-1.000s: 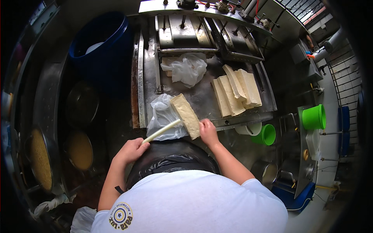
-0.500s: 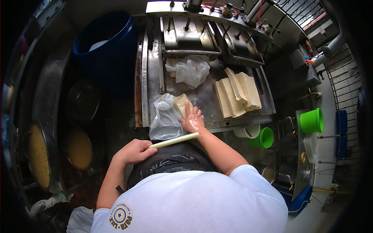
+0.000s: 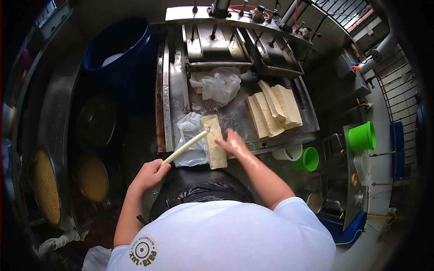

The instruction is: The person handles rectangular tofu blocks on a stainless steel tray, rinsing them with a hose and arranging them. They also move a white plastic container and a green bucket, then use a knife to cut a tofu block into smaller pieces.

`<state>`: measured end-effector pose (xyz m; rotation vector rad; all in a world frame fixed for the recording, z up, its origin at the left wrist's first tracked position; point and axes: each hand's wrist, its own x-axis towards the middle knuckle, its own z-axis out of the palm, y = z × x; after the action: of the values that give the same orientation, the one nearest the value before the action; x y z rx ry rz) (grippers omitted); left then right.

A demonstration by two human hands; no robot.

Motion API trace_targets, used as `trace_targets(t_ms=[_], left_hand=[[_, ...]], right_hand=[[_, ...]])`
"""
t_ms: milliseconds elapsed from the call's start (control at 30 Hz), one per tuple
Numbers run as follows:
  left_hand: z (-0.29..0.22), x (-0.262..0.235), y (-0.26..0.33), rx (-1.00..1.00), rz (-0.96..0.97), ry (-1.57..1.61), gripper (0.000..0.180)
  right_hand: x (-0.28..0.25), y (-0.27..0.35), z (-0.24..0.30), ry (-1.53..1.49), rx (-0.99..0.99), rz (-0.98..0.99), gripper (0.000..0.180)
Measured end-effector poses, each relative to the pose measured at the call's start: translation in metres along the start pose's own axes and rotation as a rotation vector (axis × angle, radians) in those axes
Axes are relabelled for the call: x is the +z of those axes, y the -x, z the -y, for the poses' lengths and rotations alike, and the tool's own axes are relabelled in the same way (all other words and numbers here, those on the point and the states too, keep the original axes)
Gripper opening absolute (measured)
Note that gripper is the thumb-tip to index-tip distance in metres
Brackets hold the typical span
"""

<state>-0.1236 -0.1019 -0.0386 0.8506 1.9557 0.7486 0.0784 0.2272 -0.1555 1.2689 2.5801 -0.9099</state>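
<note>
My left hand [image 3: 151,175] is closed around the near end of a long, pale rod [image 3: 183,149]. The rod slants up to the right, and its far end lies over a cream-coloured slab [image 3: 216,151] that looks like tofu. This slab lies lengthwise at the table's front edge, beside a crumpled, clear plastic bag [image 3: 190,123]. My right hand [image 3: 233,143] is open just right of the slab, its thumb at the slab's edge. Whether the rod's tip touches the slab, I cannot tell.
Several similar slabs [image 3: 273,113] stand grouped on the metal table [image 3: 235,119] to the right. Farther back, another plastic bag [image 3: 221,86] covers a pale block below the metal press [image 3: 217,43]. A blue barrel [image 3: 120,67] stands left; green buckets [image 3: 310,158] are at right.
The slab now shows at full length, reaching nearer to me. My right hand has come off its top to its right side. The rod's far end has swung up and left over the slab.
</note>
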Motion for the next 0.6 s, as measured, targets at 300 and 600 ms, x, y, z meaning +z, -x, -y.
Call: trace_targets(t_ms=[300,600], left_hand=[[-0.008,0.002,-0.004,0.062,0.066,0.001,0.038],[0.009,-0.007,0.003,0.023,-0.194,0.05,0.044]], right_hand=[[0.017,0.018,0.005,-1.155,0.168,0.248,0.056],[-0.113,0.062,0.067,-0.213,-0.336,-0.27,0.027]])
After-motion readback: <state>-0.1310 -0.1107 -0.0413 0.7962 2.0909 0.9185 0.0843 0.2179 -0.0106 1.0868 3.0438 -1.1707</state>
